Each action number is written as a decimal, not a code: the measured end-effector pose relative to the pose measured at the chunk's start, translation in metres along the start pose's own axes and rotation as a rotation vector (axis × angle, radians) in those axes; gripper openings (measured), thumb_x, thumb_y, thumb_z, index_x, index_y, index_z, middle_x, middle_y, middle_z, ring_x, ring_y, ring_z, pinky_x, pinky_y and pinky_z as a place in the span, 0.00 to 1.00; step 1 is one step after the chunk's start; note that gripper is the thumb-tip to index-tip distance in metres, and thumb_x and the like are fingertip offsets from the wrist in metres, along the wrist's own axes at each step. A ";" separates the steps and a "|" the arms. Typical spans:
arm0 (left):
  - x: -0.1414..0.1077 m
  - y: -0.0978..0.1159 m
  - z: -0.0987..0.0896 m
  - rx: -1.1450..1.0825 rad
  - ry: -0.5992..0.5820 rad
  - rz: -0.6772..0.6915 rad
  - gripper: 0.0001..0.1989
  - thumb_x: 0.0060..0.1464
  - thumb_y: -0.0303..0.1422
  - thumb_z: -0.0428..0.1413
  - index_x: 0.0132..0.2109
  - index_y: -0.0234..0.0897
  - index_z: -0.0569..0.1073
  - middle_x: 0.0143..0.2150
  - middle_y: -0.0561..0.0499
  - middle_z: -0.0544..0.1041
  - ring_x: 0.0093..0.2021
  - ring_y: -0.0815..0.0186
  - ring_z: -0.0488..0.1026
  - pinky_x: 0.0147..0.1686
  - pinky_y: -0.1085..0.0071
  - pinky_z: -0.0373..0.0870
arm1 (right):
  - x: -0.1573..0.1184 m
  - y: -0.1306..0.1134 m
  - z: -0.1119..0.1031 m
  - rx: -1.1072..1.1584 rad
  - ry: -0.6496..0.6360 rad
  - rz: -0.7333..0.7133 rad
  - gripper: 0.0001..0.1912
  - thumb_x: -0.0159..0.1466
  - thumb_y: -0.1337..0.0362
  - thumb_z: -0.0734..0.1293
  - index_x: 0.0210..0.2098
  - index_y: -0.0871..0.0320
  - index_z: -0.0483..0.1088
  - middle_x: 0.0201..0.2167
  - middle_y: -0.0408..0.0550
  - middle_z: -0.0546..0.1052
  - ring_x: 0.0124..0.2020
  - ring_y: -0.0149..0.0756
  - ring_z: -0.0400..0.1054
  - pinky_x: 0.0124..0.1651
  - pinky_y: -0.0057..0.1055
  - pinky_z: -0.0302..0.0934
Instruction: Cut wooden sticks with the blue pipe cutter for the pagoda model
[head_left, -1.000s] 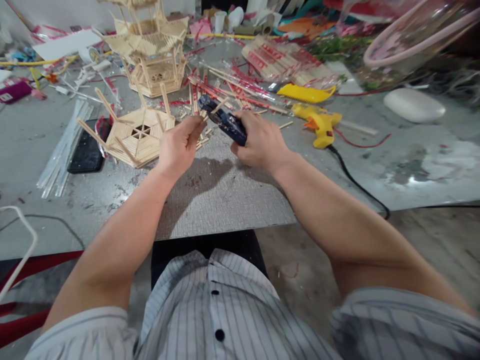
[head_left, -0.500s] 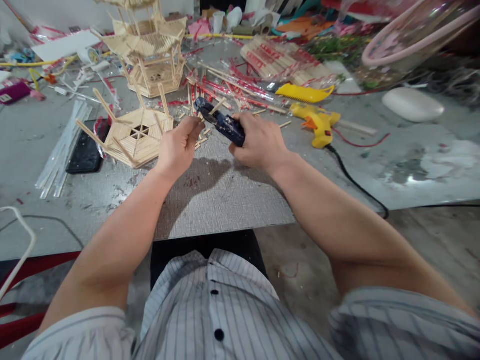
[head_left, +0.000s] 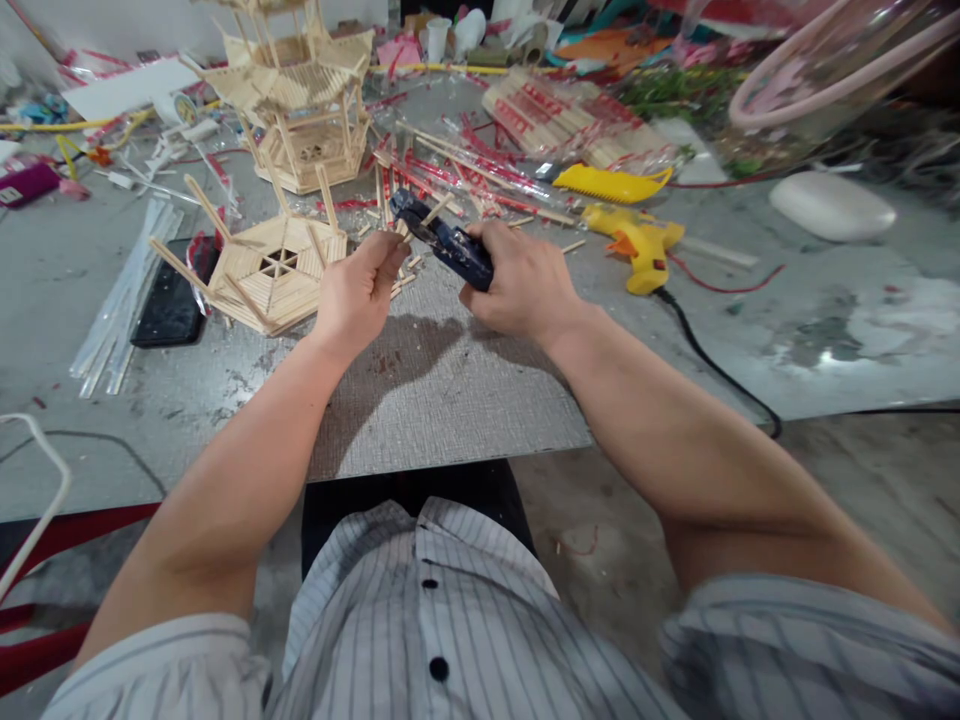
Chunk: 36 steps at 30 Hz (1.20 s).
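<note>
My left hand (head_left: 361, 292) pinches a thin wooden stick (head_left: 438, 208) between thumb and fingers. The stick runs across the jaws of a dark blue hand cutter (head_left: 442, 240). My right hand (head_left: 521, 282) is wrapped around the cutter's handles. Just left of my left hand rests a hexagonal stick platform (head_left: 281, 265) with several upright posts. Behind it stands a tiered pagoda model (head_left: 300, 110) built of similar sticks. Short cut stick pieces (head_left: 405, 285) lie on the table under the cutter.
A yellow glue gun (head_left: 637, 245) and a yellow utility knife (head_left: 611, 182) lie to the right, near a white computer mouse (head_left: 832, 206). Packaged sticks (head_left: 570, 125) are at the back. Clear glue sticks (head_left: 124, 290) and a black phone (head_left: 169, 310) lie on the left.
Hardly anything differs: both hands, the stick and the cutter keep their places. The view has shifted very slightly.
</note>
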<state>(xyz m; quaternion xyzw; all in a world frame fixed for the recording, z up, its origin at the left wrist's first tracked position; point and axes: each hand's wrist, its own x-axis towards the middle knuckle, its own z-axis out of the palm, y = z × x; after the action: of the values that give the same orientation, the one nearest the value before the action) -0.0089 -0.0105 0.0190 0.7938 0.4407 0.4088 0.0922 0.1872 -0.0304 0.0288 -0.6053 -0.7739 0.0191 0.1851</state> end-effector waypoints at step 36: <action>-0.001 0.013 -0.001 0.177 -0.131 -0.253 0.12 0.63 0.38 0.45 0.44 0.40 0.70 0.29 0.49 0.74 0.30 0.63 0.73 0.33 0.67 0.65 | 0.008 -0.007 -0.024 0.040 -0.226 0.046 0.24 0.62 0.41 0.58 0.30 0.56 0.68 0.26 0.52 0.74 0.38 0.47 0.72 0.38 0.36 0.61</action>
<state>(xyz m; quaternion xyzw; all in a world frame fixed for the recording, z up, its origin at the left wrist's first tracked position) -0.0016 -0.0192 0.0262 0.7618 0.5646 0.3011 0.1012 0.1860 -0.0291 0.0547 -0.6131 -0.7752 0.1071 0.1083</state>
